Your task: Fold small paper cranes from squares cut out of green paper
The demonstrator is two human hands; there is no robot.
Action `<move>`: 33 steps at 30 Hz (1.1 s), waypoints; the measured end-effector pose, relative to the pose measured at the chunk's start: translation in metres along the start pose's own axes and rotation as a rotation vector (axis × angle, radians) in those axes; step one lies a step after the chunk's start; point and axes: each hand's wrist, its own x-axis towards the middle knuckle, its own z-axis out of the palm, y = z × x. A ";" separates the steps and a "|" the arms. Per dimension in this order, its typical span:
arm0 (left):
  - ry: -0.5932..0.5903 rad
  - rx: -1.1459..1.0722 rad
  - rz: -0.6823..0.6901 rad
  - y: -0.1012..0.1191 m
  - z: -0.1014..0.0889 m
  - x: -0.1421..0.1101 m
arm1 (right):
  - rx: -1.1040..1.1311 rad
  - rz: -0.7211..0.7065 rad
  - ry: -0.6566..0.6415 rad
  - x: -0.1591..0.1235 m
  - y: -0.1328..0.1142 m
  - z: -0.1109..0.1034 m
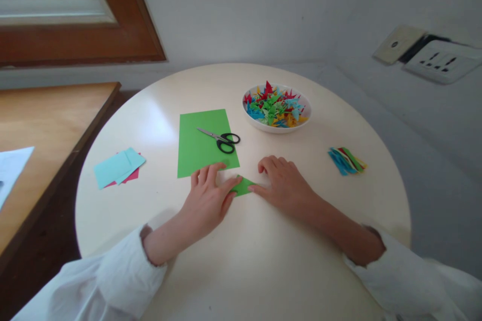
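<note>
A small folded green paper (243, 185) lies on the round cream table (241, 261) between my two hands. My left hand (207, 198) rests flat beside it, fingers stretched out, fingertips pressing its left edge. My right hand (283, 183) lies on the table at its right, fingers curled down, thumb tip touching the paper's right corner. Just beyond my left hand lies a larger green sheet (205, 143) with black-handled scissors (222, 139) resting on it.
A white bowl (276, 125) heaped with small coloured paper cranes stands at the back right. Coloured paper strips (346, 160) lie at the right, light blue and red sheets (118, 168) at the left. A wooden desk (45, 125) adjoins the table's left side.
</note>
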 end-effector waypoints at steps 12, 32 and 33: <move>-0.001 -0.020 0.016 -0.003 0.002 0.001 | 0.391 0.147 0.139 -0.009 0.014 -0.004; -0.068 -0.094 0.031 -0.017 0.000 0.013 | -0.162 -0.187 0.138 -0.051 -0.053 0.011; -0.074 -0.092 0.034 -0.018 0.000 0.014 | -0.178 -0.177 0.123 -0.050 -0.055 0.010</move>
